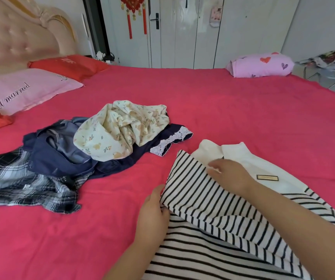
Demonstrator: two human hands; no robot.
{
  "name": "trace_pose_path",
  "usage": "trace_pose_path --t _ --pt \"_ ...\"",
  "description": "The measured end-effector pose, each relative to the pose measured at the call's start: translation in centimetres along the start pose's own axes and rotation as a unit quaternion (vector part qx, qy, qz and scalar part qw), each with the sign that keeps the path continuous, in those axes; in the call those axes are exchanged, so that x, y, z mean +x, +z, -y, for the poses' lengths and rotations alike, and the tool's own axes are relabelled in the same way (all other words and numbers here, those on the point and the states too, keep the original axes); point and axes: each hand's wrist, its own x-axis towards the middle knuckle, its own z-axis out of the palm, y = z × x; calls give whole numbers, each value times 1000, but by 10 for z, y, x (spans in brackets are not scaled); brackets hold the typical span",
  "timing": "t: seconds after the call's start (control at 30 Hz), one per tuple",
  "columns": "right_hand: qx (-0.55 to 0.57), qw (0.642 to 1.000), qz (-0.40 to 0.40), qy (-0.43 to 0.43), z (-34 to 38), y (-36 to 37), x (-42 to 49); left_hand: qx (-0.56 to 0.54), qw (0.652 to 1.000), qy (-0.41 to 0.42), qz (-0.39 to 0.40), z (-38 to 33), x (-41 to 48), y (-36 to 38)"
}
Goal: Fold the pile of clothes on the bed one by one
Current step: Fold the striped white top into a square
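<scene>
A black-and-white striped knit top with a white collar [213, 201] lies on the pink-red bedsheet [223, 110]. The left hand [152, 211] pinches its folded edge; the right hand [229, 174] presses flat on it, fingers loosely spread. Beyond lies a rumpled pile of clothes [93, 146], floral cream cloth uppermost.

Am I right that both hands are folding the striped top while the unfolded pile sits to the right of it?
Not quite. In the head view the left hand and right hand are indeed on the striped top, but the unfolded pile lies to its left on the bed.
</scene>
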Motion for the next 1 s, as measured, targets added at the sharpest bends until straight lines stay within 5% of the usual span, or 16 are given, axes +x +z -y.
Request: trace_pose_path --t 0.23,0.43,0.73,0.87,1.0 --pt "15 998 63 23 65 43 97 -21 1000 -11 17 25 6 -11" --pt "188 974 -93 81 72 61 133 -44 998 -42 11 39 15 -19" --pt "131 991 13 -28 44 109 124 68 997 -46 10 50 7 -14" --pt "83 995 6 -46 34 102 115 57 994 -91 23 41 7 -14" --pt "96 992 -51 -56 35 94 112 98 994 -47 32 38 -3 -24"
